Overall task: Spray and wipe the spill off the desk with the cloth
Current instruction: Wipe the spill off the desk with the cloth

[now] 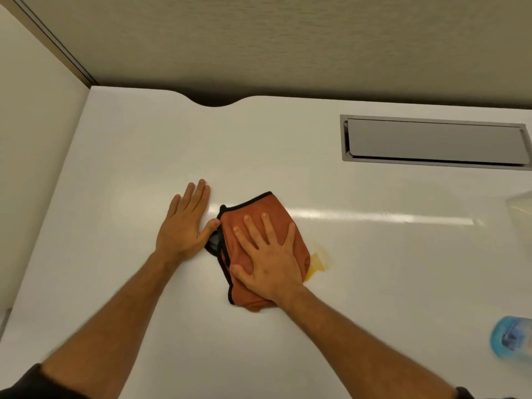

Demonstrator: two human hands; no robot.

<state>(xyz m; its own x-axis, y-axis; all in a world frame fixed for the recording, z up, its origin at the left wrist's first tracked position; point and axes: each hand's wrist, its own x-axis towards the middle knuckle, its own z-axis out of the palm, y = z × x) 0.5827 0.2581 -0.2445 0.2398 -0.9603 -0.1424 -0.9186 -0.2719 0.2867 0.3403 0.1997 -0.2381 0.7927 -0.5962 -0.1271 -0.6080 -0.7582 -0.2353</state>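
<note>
The right hand (269, 263) lies flat, fingers spread, pressing the cloth (253, 223) at centre frame. The left hand (184, 226) rests open on the desk (144, 156), thumb touching the cloth's edge. Soft, light and bunchy, the cloth handles best under a flat palm. Its long axis runs upper right to lower left. The spill (318, 262) shows just right of it.

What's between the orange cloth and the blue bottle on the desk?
In the head view, the yellow spill sits right beside the cloth; past it, only bare white desk until the blue bottle.
</note>
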